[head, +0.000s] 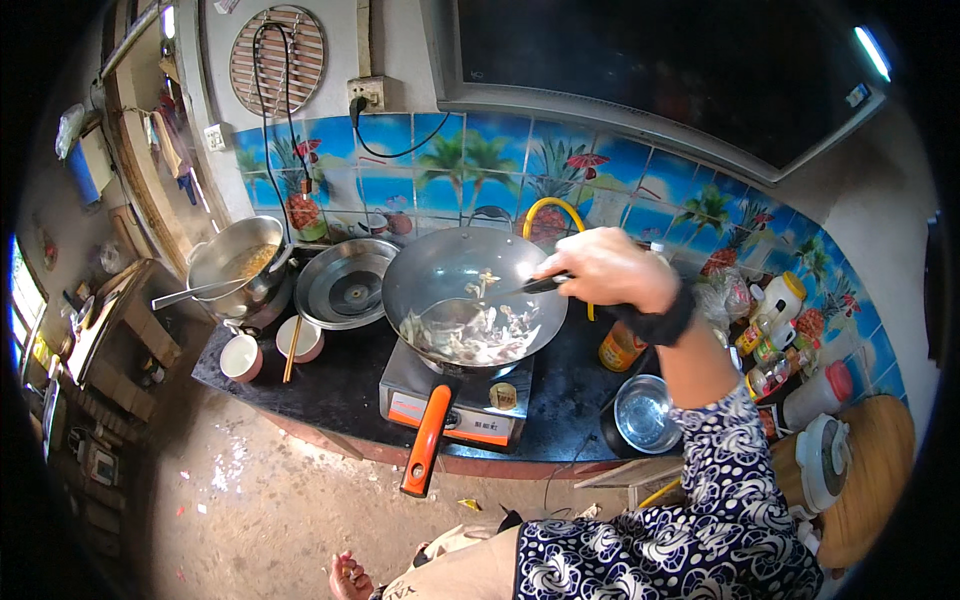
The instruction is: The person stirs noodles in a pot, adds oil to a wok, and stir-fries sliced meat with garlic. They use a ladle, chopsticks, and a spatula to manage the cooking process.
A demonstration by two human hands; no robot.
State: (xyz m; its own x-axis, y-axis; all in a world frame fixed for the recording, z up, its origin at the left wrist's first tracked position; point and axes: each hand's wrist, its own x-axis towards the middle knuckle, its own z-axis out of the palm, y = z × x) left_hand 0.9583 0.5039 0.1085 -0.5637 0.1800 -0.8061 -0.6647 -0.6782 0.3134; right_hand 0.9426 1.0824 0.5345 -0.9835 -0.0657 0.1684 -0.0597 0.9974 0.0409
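Note:
My right hand point(622, 266) grips the black handle of a cooking spatula point(540, 285) over the wok's right side. Its metal end reaches down into the steel wok point(427, 262), amid pale sliced food point(491, 337). The wok sits on a gas stove point(457, 401), with its orange handle point(427, 442) pointing towards me past the counter edge. My left hand point(349, 577) hangs low at the bottom edge, away from the counter, partly cut off. Its fingers look curled, and I cannot tell whether anything is in them.
Left of the wok are a steel basin point(311, 289), two bowls point(241, 358), chopsticks point(293, 349) and a steel pot point(217, 285) with food and a ladle. Sauce bottles point(750, 337), a metal bowl point(646, 412) and a yellow hose point(551, 204) are right and behind. A range hood point(637, 112) overhangs.

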